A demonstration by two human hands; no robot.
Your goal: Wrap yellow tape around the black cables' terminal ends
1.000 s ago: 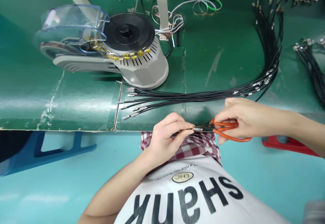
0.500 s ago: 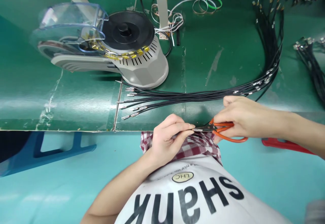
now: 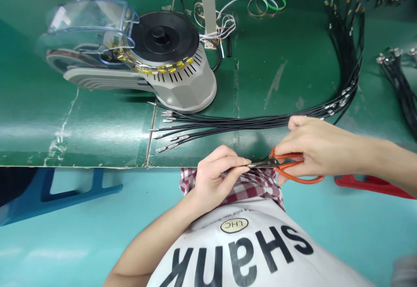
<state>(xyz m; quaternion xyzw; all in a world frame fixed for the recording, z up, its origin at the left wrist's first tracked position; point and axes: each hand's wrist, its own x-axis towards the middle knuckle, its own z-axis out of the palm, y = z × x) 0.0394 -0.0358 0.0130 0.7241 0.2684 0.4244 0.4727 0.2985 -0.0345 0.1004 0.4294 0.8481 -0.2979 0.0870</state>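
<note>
Over the table's front edge, my left hand [image 3: 216, 172] is closed, thumb and fingertips pinching the end of a thin black cable that is mostly hidden by the fingers. My right hand [image 3: 317, 148] grips orange-handled scissors [image 3: 299, 178], whose dark blades point left and meet my left fingertips. How the blades sit around the cable end is too small to tell. Just beyond both hands lies a bundle of black cables [image 3: 241, 123] with metal terminals fanned out at its left end.
A grey tape dispenser [image 3: 185, 89] with a black turntable and yellow tape pieces stands behind the cables, left of centre. White wires [image 3: 224, 26] tangle around a post. More black cables [image 3: 402, 85] lie at the right. Blue [image 3: 107, 190] and red [image 3: 368, 184] stools are below the table.
My right hand has shifted slightly right and its orange scissor handles sit a little further right and wider apart. My left hand stays pinched in nearly the same place.
</note>
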